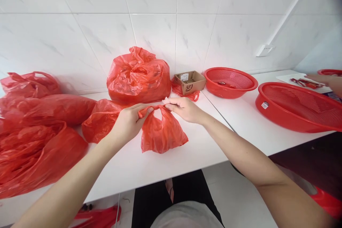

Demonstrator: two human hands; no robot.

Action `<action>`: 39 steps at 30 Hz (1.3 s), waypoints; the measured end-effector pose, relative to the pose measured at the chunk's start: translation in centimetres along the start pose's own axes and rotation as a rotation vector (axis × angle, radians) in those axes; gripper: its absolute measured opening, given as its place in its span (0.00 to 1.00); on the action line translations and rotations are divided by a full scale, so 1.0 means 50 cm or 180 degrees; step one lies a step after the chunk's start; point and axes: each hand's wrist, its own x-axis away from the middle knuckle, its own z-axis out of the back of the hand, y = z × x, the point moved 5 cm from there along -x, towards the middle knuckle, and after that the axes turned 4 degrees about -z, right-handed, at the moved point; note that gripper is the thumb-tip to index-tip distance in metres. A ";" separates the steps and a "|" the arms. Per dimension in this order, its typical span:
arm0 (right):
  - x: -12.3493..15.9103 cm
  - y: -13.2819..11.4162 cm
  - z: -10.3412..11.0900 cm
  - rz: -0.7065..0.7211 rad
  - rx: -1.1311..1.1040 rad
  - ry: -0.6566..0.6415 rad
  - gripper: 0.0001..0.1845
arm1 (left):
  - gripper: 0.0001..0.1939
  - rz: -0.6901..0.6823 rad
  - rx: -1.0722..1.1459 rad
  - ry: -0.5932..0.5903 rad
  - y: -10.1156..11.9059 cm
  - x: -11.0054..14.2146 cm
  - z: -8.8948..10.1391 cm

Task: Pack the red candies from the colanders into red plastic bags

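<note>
A small red plastic bag is held up by its top over the white table, its lower part bulging with contents I cannot make out. My left hand is closed on the left side of the bag's top, thumb and fingers pinching the plastic. Opposite it, my right hand pinches the right side of the top. A bit of whitish, clear material shows at the right fingertips. Between the hands, a pale gap opens under the gathered plastic.
Behind stands a large stuffed red bag. More red bags crowd the left. A cardboard box and red baskets are at the back right. Another person's hand reaches over small red packets at far right.
</note>
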 end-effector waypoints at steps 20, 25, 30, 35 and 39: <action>0.067 0.180 -0.174 -0.1731 0.1827 0.0703 0.19 | 0.24 0.1450 0.0518 0.0244 -0.092 0.109 -0.270; 0.096 0.224 -0.144 -0.1841 0.2013 0.0622 0.18 | 0.21 0.1305 -0.0246 -0.0186 -0.113 0.139 -0.259; 0.114 0.238 -0.111 -0.1914 0.2092 0.0695 0.18 | 0.18 0.1147 -0.0740 -0.0364 -0.125 0.155 -0.259; 0.125 0.251 -0.142 -0.1919 0.1961 0.0783 0.17 | 0.17 0.0923 -0.0830 -0.0340 -0.116 0.159 -0.278; 0.125 0.258 -0.171 -0.1874 0.1614 0.0811 0.12 | 0.19 0.0861 -0.0614 -0.0290 -0.106 0.156 -0.301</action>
